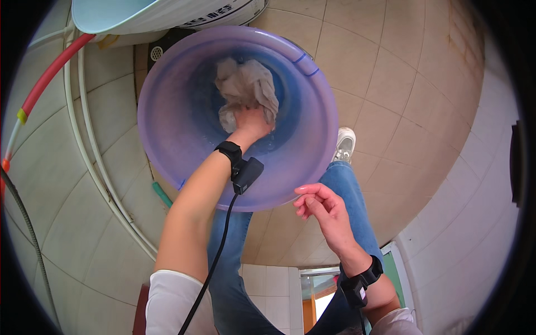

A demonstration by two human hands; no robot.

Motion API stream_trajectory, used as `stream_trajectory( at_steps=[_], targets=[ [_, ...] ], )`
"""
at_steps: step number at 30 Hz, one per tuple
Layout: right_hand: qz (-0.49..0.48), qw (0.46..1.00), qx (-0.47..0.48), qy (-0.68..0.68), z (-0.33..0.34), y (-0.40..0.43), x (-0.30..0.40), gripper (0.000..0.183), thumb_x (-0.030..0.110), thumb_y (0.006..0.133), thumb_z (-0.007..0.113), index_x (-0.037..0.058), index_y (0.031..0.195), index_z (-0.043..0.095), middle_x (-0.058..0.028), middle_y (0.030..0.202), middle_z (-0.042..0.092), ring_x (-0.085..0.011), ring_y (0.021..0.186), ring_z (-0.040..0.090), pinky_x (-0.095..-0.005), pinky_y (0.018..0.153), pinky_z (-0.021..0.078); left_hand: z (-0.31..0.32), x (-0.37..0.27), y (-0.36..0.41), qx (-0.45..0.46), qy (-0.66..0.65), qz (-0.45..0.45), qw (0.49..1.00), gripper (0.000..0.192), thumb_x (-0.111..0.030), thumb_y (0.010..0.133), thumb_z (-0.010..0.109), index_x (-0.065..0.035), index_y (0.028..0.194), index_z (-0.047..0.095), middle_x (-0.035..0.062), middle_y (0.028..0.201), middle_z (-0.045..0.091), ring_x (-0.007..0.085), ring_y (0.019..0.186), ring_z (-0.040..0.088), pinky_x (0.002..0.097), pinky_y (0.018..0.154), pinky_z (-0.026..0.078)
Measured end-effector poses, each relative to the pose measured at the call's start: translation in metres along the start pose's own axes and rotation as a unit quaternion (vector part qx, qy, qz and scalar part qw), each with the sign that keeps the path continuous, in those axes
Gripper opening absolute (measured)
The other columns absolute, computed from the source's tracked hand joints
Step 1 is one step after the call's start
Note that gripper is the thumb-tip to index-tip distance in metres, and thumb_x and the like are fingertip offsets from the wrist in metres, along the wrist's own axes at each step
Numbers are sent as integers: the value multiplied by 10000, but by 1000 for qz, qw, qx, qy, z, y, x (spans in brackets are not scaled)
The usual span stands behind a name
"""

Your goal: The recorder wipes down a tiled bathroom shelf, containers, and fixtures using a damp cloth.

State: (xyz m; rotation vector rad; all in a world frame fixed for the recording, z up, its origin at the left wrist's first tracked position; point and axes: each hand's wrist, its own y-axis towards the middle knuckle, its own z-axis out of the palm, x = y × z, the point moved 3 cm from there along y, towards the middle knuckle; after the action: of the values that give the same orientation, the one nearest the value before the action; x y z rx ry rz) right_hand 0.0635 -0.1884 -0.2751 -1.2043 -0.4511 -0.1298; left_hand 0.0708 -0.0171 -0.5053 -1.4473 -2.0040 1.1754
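Note:
A large purple plastic tub (318, 113) stands on the floor before me, with water in its bottom. My left hand (252, 122) reaches down into it and grips a wet, pale greyish cloth (247, 83), bunched up at the water; most of the fingers are hidden in its folds. Just outside the near right part of the rim is my right hand (320, 205), its fingers loosely bent and apart, holding nothing. Each wrist wears a black strap with a small device.
A light-blue basin (113, 14) and a white printed bucket (226, 14) are beyond the tub. A red hose (54, 75) and white pipes (83, 125) run along the tiled wall at left. A black cable hangs from my left wrist device.

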Motion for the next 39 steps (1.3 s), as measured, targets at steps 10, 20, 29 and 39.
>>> stream_trajectory(
  at_steps=[10,20,29,39],
  targets=[
    [24,999,16,-26,8,17,-11,203,92,897,425,26,1038,557,-19,850,596,-60,723,536,-197,656,421,-71,25,-97,-165,-208,154,952,229,-198,857,467,-28,931,601,162,779,589,310,749,573,371,668,432],
    [28,999,20,-28,13,21,-14,206,114,901,432,33,1043,557,-21,850,594,-67,732,536,-210,669,425,-112,13,-172,-225,-311,122,915,122,-136,823,531,-38,893,551,161,720,571,348,680,558,398,565,418],
    [28,999,15,-32,5,20,-9,209,106,904,418,32,1044,555,-20,839,593,-62,735,540,-203,659,425,-7,20,-35,-151,-124,27,980,378,-295,767,558,-45,1049,587,194,969,606,358,903,575,399,805,450],
    [25,999,7,-42,1,20,-16,206,103,906,417,34,1040,557,-27,827,595,-68,731,541,-211,661,431,-11,23,-25,53,-297,-65,951,521,-420,719,591,13,1009,605,225,996,599,346,962,568,373,809,443]
  ],
)
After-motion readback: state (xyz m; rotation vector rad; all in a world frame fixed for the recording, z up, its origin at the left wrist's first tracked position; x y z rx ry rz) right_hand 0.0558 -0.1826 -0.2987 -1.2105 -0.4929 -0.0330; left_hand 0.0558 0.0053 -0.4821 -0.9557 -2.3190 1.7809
